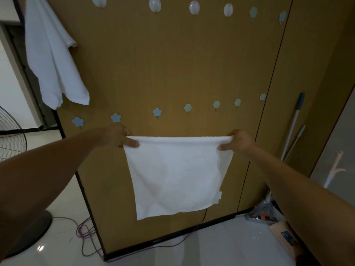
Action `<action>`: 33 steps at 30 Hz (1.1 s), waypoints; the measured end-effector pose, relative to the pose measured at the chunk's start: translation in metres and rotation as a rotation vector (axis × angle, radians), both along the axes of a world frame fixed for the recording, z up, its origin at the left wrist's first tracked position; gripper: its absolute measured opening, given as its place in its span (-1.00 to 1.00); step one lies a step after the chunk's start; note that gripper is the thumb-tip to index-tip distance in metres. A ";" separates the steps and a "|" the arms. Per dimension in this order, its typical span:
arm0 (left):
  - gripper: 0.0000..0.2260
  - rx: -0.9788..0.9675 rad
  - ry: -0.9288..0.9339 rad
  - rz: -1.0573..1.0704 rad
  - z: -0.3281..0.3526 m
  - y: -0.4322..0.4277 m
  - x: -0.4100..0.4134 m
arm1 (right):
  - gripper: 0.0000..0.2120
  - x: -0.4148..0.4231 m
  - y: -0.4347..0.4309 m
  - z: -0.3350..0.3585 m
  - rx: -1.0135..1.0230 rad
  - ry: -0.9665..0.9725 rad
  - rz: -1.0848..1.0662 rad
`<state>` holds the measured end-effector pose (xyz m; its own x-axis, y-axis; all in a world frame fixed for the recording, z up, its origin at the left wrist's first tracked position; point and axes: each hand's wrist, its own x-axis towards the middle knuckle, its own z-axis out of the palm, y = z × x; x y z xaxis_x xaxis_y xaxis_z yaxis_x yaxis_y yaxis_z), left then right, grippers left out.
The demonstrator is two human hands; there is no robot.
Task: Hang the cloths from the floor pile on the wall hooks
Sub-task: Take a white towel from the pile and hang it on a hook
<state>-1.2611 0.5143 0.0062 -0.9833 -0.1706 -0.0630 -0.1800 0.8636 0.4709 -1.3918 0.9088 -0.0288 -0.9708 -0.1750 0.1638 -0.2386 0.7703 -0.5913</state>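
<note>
**Step in hand:** present the cloth to a hook.

The left hand [117, 136] pinches the upper left corner of the white cloth [176, 175], with the thumb in front and the fingers behind, clamped on the hem. The right hand [238, 141] pinches the upper right corner in the same way. The cloth hangs flat between them, in front of the brown wall panel [172, 64] and just below the lower row of hooks [157, 112].

**Procedure, as judged:**
1. Hold the top edge taut and level.
2. Select a free hook, probably one directly above the cloth.
3. Raise the hem above the hook tip.
4. Seat the fabric behind the tip before either pinch is let go.
5. Release one hand at a time and confirm that the cloth holds.

**Count, left to right:**
- Hung towel [51, 60], upper left: one.
- Cloth in hand: one.
- Upper row of hooks [194, 7]: six visible, all bare.
- Lower row of hooks: seven, all bare.

The floor pile is out of view.
</note>
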 end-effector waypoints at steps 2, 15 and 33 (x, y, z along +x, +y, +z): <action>-0.64 0.021 0.046 -0.008 0.003 0.001 0.004 | -0.60 0.000 -0.001 0.006 -0.020 0.029 -0.033; -0.81 0.531 0.758 0.366 0.036 0.052 -0.005 | -0.65 0.005 -0.045 0.044 -0.360 0.092 -0.055; -0.82 0.402 0.440 0.048 0.051 0.072 0.010 | -0.72 -0.007 -0.083 0.069 -0.878 0.056 0.033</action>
<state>-1.2507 0.5859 0.0573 -0.9234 -0.2626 0.2798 0.0718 0.5981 0.7982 -1.3991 0.8259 0.0405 -0.9539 0.0087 0.3001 -0.2996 0.0349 -0.9534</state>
